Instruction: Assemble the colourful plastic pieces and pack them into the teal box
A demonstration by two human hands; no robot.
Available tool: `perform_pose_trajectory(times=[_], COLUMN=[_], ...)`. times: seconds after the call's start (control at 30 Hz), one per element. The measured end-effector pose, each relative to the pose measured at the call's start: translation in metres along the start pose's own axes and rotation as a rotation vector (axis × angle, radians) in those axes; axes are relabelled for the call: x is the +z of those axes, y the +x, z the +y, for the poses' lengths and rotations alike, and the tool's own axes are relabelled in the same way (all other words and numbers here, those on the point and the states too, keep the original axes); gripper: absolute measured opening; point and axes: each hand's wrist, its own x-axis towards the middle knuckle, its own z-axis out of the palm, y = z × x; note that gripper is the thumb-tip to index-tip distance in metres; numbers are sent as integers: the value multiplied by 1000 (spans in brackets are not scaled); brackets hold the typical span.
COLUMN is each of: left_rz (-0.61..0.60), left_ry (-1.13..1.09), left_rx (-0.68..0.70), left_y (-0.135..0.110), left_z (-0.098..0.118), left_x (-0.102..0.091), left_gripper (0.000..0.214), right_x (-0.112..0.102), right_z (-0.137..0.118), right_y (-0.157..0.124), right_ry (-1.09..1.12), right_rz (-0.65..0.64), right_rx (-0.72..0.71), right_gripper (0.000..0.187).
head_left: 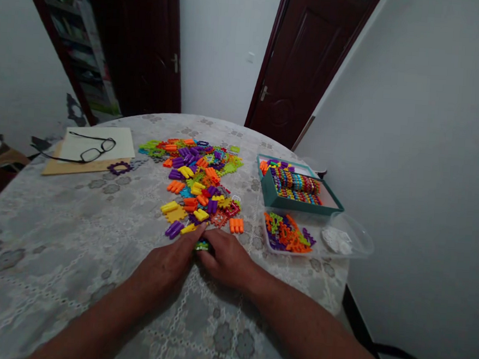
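My left hand [174, 260] and my right hand [228, 258] meet close above the tablecloth, both closed around a small stack of toy pieces [202, 246] in green, with some blue. Most of the stack is hidden by the fingers, so its full shape does not show. Just beyond my fingertips a loose pile of plastic building pieces begins. Nearest are a purple tube piece [174, 229], a yellow tube piece [189, 229] and an orange tube piece [237, 226]. Flat notched plates, such as a yellow plate [176, 214], lie among them.
Right of the pile, a clear plastic tub [289, 252] holds orange, purple and green pieces beside its lid [360, 237]. Behind it, a green box [303, 207] contains rows of stacked colourful pieces. Eyeglasses [91, 154] rest on papers [123, 141] at left, near a dark ring piece [119, 168].
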Motion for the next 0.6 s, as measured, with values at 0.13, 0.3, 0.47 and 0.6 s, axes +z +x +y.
perform_pose_trajectory(times=[0.13, 0.3, 0.47, 0.6], left_rz=[15, 51, 27, 23], left_ry=[-78, -145, -144, -141], left_rx=[-27, -78, -76, -65], left_y=[0, -2, -2, -1], left_z=[0, -1, -2, -1], left_x=[-12, -22, -24, -24], left_gripper=[61, 61, 56, 56], right_x=[-12, -85, -192, -230], right_z=[-7, -7, 43, 101], right_y=[-4, -10, -3, 10], right_ry=[-60, -109, -442, -655], right_rz=[40, 374, 783, 532], right_rx=[-3, 161, 451, 781], right_gripper=[31, 23, 34, 42])
